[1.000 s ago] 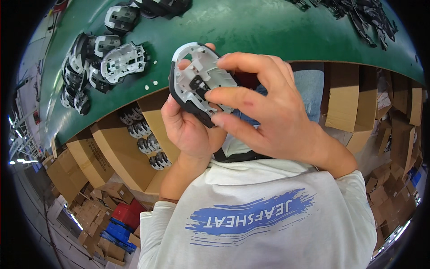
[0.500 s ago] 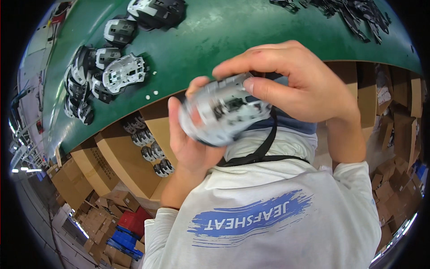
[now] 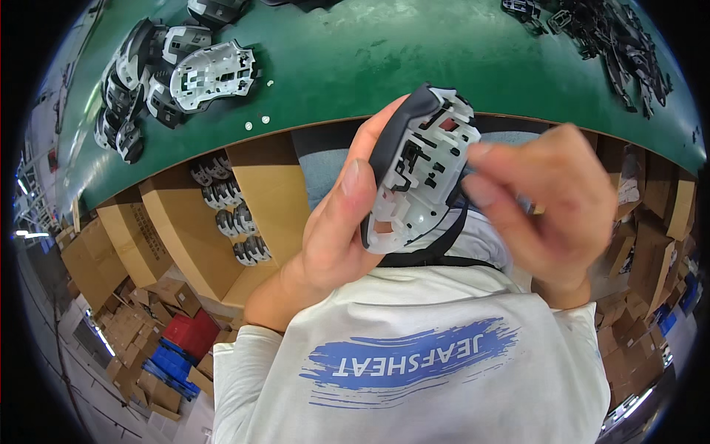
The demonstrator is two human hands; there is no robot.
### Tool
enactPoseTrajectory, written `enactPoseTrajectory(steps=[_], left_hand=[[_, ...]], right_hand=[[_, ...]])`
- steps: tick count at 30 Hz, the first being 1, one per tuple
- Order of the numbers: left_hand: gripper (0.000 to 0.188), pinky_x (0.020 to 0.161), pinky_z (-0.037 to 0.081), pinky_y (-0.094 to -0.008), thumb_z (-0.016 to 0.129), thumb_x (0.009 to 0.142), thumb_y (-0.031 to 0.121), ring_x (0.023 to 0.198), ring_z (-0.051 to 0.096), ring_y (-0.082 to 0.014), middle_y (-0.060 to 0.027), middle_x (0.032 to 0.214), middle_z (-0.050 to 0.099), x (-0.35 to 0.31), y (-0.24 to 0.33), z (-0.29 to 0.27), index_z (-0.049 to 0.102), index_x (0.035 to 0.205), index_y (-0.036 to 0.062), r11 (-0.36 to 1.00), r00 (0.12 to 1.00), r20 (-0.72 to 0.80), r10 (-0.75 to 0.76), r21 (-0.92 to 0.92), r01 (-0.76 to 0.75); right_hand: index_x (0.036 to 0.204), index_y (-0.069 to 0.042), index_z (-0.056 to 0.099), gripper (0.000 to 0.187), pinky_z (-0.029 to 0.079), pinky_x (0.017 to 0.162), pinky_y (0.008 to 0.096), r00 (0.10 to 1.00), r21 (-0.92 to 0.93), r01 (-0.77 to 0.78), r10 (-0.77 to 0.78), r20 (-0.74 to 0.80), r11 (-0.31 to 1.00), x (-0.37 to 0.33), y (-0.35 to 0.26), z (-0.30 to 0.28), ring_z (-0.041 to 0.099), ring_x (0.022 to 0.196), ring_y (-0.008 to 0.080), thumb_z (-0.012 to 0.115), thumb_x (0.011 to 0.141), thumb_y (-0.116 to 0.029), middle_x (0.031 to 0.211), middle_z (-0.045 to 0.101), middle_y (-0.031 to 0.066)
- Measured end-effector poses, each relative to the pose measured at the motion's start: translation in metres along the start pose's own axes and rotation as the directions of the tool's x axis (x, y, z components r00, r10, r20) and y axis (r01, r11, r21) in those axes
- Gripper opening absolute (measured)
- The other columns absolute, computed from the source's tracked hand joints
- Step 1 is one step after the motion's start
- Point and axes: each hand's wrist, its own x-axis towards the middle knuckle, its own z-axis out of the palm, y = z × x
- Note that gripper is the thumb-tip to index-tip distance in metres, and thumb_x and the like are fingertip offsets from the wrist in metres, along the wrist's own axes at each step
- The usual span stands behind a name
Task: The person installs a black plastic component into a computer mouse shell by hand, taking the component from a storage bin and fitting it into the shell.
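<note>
At the frame's centre, the black-and-white shell (image 3: 427, 172) is clasped from its left by the left hand (image 3: 334, 226), long axis tilted toward upper right, while beside its right edge the right hand (image 3: 553, 201) is blurred, its grip unclear.

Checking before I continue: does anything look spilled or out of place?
Possibly: three small white pieces lie scattered on the green table, apart from the clustered shells nearby. They look stray because nothing contains them.

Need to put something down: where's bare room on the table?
The middle of the green table looks bare, between the white bits and the black parts upper right. Shells crowd the left; those parts crowd their corner.
</note>
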Motion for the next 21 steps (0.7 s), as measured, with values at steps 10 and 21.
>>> enactPoseTrajectory(steps=[10, 21], left_hand=[[0.072, 0.124, 0.036, -0.0433, 0.031, 0.115, 0.052, 0.151, 0.044, -0.0267, -0.0149, 0.166, 0.04, 0.008, -0.01, -0.017, 0.021, 0.169, 0.0063, 0.98, 0.984, 0.091, 0.151, -0.142, -0.137], [0.09, 0.117, 0.039, -0.0361, 0.052, 0.101, 0.049, 0.139, 0.049, -0.0201, -0.0099, 0.161, 0.042, 0.002, -0.001, -0.002, 0.013, 0.171, 0.0086, 0.977, 0.989, -0.04, 0.141, 0.167, -0.133]], right_hand=[[0.122, -0.006, 0.08, 0.05, 0.039, 0.064, 0.0353, 0.99, -0.108, 0.116, -0.107, 0.088, 0.987, -0.006, 0.009, 0.022, 0.051, 0.07, 0.0185, 0.089, 0.074, -0.016, 0.082, 0.063, -0.001], [0.124, -0.003, 0.076, 0.049, 0.051, 0.081, 0.037, 0.983, 0.164, -0.085, 0.056, 0.175, 0.983, -0.015, -0.019, 0.029, 0.067, 0.087, 0.0266, 0.086, 0.081, -0.025, 0.125, 0.073, 0.0141]])
